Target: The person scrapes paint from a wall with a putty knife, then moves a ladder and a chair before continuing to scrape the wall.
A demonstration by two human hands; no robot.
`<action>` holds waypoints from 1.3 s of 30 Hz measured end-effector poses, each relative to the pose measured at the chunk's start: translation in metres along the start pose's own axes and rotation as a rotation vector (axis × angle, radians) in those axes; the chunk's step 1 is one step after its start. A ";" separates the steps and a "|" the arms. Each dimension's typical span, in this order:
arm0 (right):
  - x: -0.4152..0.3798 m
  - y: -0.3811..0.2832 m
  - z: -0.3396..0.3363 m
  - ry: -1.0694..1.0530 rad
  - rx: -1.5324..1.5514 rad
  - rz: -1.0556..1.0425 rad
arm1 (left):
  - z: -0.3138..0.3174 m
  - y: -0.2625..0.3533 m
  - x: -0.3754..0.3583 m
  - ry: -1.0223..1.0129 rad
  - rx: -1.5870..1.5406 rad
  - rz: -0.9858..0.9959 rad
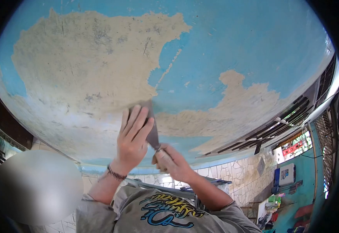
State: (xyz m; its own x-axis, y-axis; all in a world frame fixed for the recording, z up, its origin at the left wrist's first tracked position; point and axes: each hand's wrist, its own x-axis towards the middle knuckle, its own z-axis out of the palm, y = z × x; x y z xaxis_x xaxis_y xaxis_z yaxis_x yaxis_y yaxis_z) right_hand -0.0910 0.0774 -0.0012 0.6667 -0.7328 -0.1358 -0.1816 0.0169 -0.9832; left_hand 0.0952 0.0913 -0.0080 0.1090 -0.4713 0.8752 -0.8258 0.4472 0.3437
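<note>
A metal scraper lies with its blade against the wall, at the lower edge of a large bare beige patch among blue paint. My right hand is wrapped round the scraper's handle. The fingers of my left hand are stretched out and rest on the blade, partly covering it. Beside the blade, on the right, another beige patch runs along the wall. A dark braided bracelet circles my left wrist.
A slatted window is at the right. Beyond it stand a white and blue container and assorted items by a teal wall. Pale stone-patterned tiles show below. A blurred round area covers the lower left.
</note>
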 end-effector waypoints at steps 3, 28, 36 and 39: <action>0.000 0.027 0.019 -0.110 0.169 -0.008 | -0.002 0.016 -0.049 0.170 -0.056 -0.342; 0.101 -0.047 0.048 -0.042 0.625 -0.111 | -0.024 0.017 -0.060 -0.168 -0.943 -1.058; 0.104 -0.054 0.057 -0.041 0.605 -0.195 | -0.026 0.010 -0.057 -0.168 -1.226 -1.119; 0.104 -0.054 0.057 -0.034 0.602 -0.225 | -0.025 0.013 -0.053 -0.163 -1.166 -1.136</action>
State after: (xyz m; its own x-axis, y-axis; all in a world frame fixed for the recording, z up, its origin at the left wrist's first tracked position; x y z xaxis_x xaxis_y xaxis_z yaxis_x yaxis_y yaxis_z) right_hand 0.0296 0.0389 0.0307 0.6657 -0.7410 0.0880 0.3965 0.2513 -0.8830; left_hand 0.0924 0.1415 -0.0412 0.2152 -0.9765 -0.0093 0.4817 0.0978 0.8709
